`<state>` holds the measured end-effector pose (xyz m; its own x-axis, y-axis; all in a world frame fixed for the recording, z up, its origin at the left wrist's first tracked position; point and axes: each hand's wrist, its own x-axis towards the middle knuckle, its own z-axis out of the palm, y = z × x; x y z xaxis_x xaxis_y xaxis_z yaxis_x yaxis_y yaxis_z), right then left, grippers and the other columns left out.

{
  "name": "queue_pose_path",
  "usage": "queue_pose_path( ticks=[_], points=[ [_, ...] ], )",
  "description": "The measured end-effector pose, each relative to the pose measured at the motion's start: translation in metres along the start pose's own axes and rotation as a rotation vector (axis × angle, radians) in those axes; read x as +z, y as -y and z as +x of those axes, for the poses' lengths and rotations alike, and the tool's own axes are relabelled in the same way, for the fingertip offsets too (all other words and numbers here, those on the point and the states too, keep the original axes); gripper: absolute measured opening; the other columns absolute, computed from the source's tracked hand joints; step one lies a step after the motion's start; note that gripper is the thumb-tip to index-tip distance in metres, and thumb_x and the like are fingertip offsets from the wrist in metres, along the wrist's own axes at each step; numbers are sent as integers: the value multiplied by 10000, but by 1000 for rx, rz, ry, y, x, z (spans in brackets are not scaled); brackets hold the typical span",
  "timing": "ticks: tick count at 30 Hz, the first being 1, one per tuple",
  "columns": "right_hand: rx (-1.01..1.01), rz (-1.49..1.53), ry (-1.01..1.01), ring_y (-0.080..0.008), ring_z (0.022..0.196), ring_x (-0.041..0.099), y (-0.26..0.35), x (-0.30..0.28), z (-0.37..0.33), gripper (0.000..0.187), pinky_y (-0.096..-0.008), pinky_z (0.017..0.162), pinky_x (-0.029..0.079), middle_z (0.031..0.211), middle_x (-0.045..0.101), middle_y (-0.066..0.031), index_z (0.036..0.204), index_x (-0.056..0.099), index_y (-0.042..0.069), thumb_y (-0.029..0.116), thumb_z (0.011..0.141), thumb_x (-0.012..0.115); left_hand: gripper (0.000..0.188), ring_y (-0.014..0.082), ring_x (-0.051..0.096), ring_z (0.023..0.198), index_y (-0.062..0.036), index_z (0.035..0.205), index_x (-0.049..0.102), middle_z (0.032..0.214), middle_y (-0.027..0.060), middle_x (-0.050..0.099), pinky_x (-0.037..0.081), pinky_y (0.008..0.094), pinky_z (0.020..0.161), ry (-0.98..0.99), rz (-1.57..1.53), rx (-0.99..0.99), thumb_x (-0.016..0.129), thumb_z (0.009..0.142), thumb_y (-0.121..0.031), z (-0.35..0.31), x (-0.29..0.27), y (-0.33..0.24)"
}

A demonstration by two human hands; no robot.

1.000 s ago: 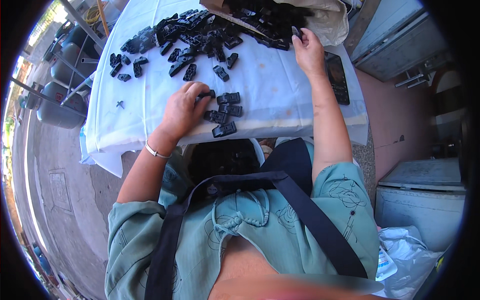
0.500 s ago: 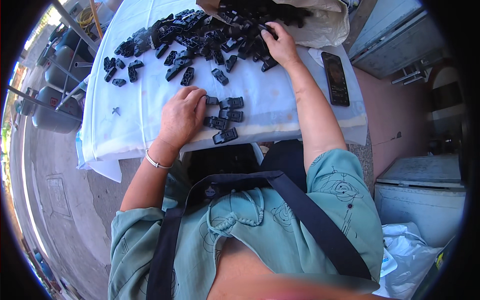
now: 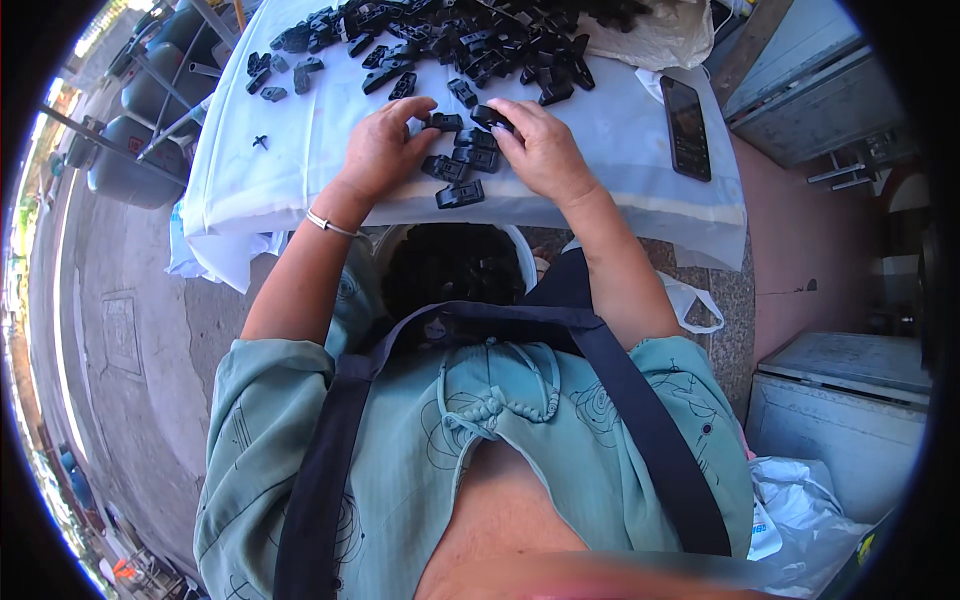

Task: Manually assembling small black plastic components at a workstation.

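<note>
My right hand (image 3: 545, 150) pinches a black plastic clip-like part (image 3: 489, 117) between thumb and fingers, just above the table. My left hand (image 3: 385, 148) has its thumb and fingertips curled around the left end of a similar black part (image 3: 443, 122). Below and between the hands, several more of these parts lie in a small group, among them a part (image 3: 443, 168) near my left thumb and a part (image 3: 460, 194) closest to the table's front edge. A big heap of black parts (image 3: 480, 50) spreads across the far side.
A white cloth covers the table (image 3: 320, 170). At its right lies a black phone (image 3: 685, 125), with a pale sack (image 3: 650, 40) behind. Under the front edge, a white bucket (image 3: 527, 262) holds dark pieces. Loose parts (image 3: 272, 94) and a small dark cross-shaped piece (image 3: 260, 142) lie left.
My right hand has come back from the heap to the small group, now with a black part in its fingers. My left hand stays by the group. The view has shifted, showing more of the bucket.
</note>
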<state>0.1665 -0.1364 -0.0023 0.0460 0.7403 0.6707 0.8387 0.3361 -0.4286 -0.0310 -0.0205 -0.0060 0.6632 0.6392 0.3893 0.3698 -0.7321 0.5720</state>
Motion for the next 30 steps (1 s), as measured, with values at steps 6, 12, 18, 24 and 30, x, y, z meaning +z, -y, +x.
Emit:
queue_pose_path(
  ticks=[6, 12, 18, 24, 30],
  points=[
    [82, 335, 285, -182, 756, 572, 16, -11, 2, 334, -261, 690, 491, 972, 617, -93, 1161, 616, 74, 62, 829, 647, 439, 99, 506, 563, -124, 1172, 599, 915, 4, 680, 476, 254, 566, 20, -21, 17, 719, 753, -77, -2, 0, -2],
    [-106, 72, 165, -277, 912, 630, 8, 14, 16, 291, -322, 767, 533, 1030, 638, -125, 1108, 652, 78, 44, 819, 661, 488, 174, 606, 622, -145, 1209, 559, 947, 35, 701, 517, 307, 619, 92, -51, -22, 728, 752, -160, -2, -3, -4],
    [-203, -18, 128, -262, 839, 635, 14, 17, 9, 188, -320, 728, 530, 972, 640, -104, 986, 704, 67, 48, 801, 674, 513, 179, 615, 622, -136, 1219, 548, 929, 49, 704, 521, 306, 614, 77, -67, 14, 733, 741, -150, -4, 0, -1],
    [-145, -67, 138, -261, 850, 628, 9, 18, 5, 183, -332, 744, 509, 926, 645, -101, 984, 710, 75, 96, 807, 669, 422, 189, 615, 619, -108, 1156, 600, 1030, 96, 653, 532, 312, 633, -20, -167, -2, 719, 751, -117, -1, -7, -7],
    [112, 124, 79, -291, 875, 622, 6, -4, 3, 194, -379, 779, 500, 938, 649, -111, 1010, 684, 47, 129, 840, 639, 345, 243, 654, 838, -120, 1188, 599, 1162, 85, 607, 540, 308, 720, -30, 40, 260, 625, 853, -43, 31, 5, 0]
  ],
)
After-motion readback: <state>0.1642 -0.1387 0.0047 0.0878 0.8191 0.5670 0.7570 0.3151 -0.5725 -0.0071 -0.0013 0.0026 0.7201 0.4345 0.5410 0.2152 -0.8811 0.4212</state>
